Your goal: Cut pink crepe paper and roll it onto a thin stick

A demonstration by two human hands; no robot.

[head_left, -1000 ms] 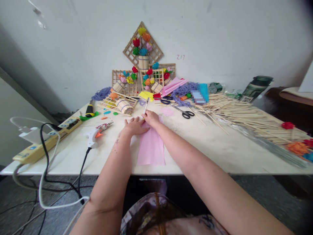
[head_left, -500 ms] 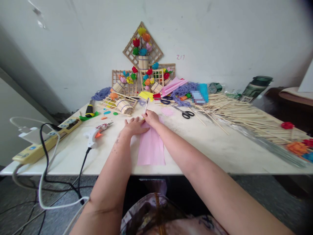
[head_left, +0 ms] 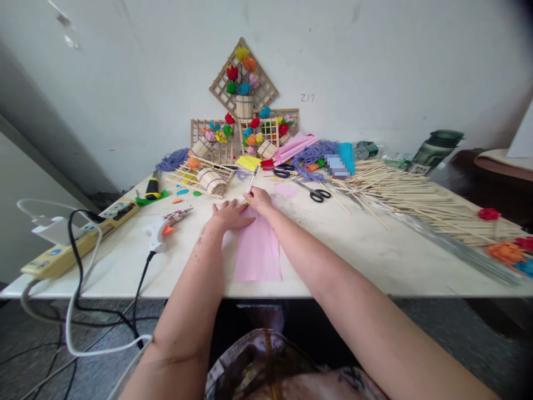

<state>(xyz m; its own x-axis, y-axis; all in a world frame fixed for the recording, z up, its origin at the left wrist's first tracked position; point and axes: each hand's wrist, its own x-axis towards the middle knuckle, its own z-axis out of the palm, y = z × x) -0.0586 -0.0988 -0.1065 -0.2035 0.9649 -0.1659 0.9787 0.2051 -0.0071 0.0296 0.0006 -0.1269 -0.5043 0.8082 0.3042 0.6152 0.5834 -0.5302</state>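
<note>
A strip of pink crepe paper (head_left: 257, 253) lies lengthwise in front of me, its near end close to the table edge. My left hand (head_left: 230, 214) rests flat with fingers stretched, pressing on the paper's far left part. Between the fingers of my right hand (head_left: 259, 200) is a slim whitish pen (head_left: 252, 179), its upper end pointing away from me and slightly right. This hand is closed around it at the paper's far end. A small yellowish piece (head_left: 245, 203) shows by the left fingertips; its kind is unclear. The pen's tip is hidden.
To the left lie a glue gun (head_left: 157, 233), a power strip (head_left: 83, 239) and a utility knife (head_left: 153, 186). Black-handled scissors (head_left: 320, 195) and many thin sticks (head_left: 412, 194) spread on the right. Flower baskets on stick lattices (head_left: 212, 180) stand behind.
My right hand has shifted slightly to the right, and the pen's upper end has swung right. The small yellowish piece shows more. My left hand and the paper stay put.
</note>
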